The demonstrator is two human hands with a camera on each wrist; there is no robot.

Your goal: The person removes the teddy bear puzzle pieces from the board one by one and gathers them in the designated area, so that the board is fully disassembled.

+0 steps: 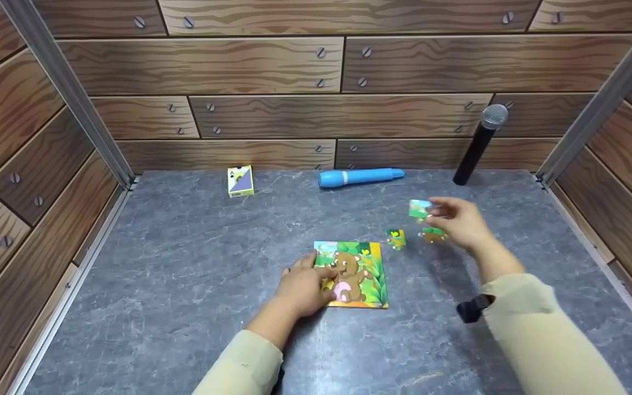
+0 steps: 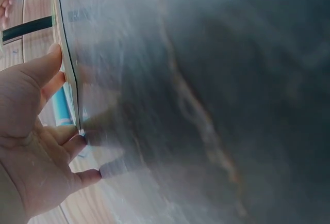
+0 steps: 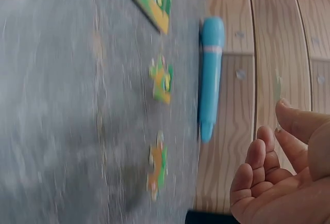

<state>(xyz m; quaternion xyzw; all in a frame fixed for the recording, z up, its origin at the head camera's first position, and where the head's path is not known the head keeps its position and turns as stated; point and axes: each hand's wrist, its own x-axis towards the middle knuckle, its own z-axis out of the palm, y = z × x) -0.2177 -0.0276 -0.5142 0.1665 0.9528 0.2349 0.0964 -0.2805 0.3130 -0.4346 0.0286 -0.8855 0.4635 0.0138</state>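
My left hand (image 1: 304, 288) rests on the left side of a square bear picture puzzle (image 1: 357, 274), its fingers spread along the edge. In the left wrist view the puzzle shows as a thin edge (image 2: 72, 87) beside the thumb and fingertips. To the right, my right hand (image 1: 461, 225) pinches a small blue-and-green puzzle piece (image 1: 419, 208) between thumb and finger, raised above the table. That piece appears nearly edge-on in the right wrist view. Two loose pieces lie near it: a yellow-green one (image 1: 396, 239) and a brown-green one (image 1: 434, 236).
Along the back of the grey table (image 1: 184, 274) lie a yellow card box (image 1: 240, 181) and a blue marker-shaped object (image 1: 360, 176). A black microphone (image 1: 478, 145) stands upright at the back right. Wood-patterned walls (image 1: 272, 66) enclose the back and sides.
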